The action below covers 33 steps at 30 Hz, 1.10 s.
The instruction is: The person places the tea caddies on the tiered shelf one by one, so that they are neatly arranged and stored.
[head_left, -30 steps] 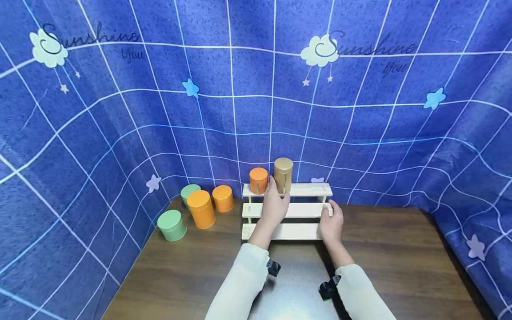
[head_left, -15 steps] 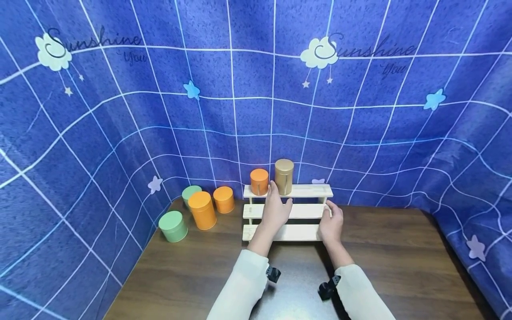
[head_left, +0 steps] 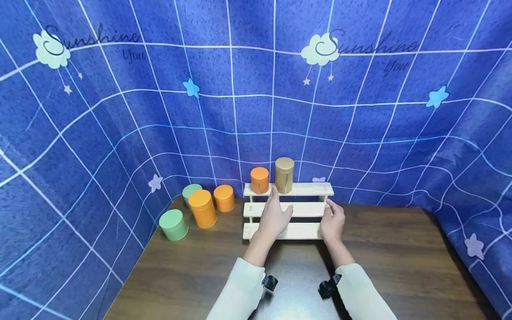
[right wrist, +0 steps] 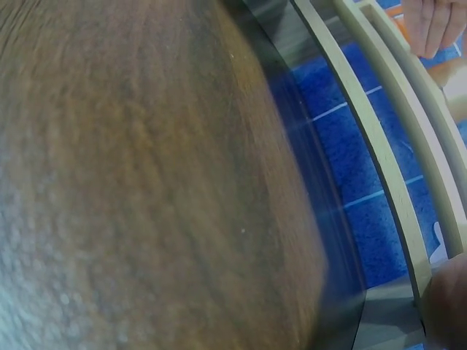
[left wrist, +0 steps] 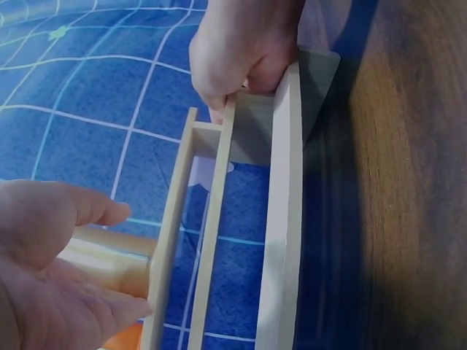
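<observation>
A three-tier pale wooden rack (head_left: 306, 210) stands at the back of the table. On its top tier are a short orange canister (head_left: 259, 181) and, to its right, a taller gold canister (head_left: 284, 176), both upright. My left hand (head_left: 274, 215) hovers in front of these two, fingers extended and thumb spread, holding nothing. In the left wrist view, the gold canister (left wrist: 120, 266) shows behind that hand's thumb and fingers. With curled fingers, my right hand (head_left: 332, 223) grips the rack's right end at the middle tier; the right wrist view shows only its edge.
Left of the rack stand a tall orange canister (head_left: 202, 209), a short orange canister (head_left: 224, 198) and two green canisters, one in front (head_left: 174, 225) and one partly hidden behind (head_left: 192, 194). A blue curtain (head_left: 256, 111) hangs close behind the rack.
My left hand has drawn back and down from the gold canister, its thumb and fingers leaving it. The canister stays on the top tier. My right hand keeps its grip on the rack.
</observation>
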Available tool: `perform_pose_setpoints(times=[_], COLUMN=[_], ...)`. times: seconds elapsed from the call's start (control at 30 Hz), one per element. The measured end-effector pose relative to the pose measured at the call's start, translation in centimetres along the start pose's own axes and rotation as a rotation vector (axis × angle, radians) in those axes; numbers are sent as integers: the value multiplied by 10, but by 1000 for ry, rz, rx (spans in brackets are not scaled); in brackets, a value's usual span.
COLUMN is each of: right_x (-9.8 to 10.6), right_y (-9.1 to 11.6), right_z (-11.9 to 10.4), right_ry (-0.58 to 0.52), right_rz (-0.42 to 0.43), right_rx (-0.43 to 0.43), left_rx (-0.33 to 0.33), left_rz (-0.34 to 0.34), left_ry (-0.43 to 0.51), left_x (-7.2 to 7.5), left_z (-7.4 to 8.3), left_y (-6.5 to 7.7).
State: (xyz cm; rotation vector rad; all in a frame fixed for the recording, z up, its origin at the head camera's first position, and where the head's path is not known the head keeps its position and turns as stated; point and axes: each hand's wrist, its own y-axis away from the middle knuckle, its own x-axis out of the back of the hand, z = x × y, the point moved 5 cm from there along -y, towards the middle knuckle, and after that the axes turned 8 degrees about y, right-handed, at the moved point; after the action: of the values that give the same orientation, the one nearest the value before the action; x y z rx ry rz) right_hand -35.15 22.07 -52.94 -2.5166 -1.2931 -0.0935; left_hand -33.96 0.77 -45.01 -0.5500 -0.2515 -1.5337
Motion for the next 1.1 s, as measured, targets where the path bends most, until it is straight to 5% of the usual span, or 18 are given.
perform_pose_setpoints(times=[0.53,1.1], right_x=[1,2], right_y=[-4,-2], right_z=[6,7], right_ry=[-61,-62], right_rz=[14,-44], right_rx=[-60,-112], left_rx=[-29,-90], left_rz=[-44,36], left_ry=[-6,34], left_x=[29,67], left_z=[2,5], left_y=[34,53])
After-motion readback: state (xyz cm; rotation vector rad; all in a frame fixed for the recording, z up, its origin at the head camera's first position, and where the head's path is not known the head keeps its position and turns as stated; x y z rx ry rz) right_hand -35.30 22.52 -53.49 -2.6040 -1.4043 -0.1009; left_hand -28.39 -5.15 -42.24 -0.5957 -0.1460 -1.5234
